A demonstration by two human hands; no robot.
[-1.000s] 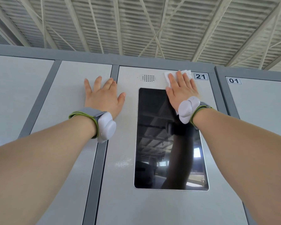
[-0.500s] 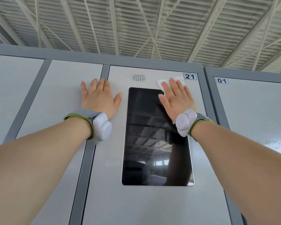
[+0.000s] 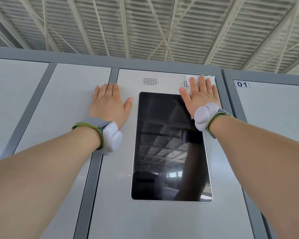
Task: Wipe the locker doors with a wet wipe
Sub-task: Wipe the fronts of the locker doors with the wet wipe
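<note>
Fingers (image 3: 203,83) straight and together, our right hand (image 3: 199,99) is pressing a white wet wipe (image 3: 211,79) onto the pale grey metal locker door (image 3: 162,219); our left hand (image 3: 109,104) is lying flat.

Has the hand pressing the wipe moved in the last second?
Yes. The right hand and wipe slid rightward along the door, judged against the screen.

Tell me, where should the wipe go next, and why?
Probably slide the right hand and wet wipe down the door beside the screen: the wipe is pressed flat in the top right corner, and most of the door lies below.
</note>
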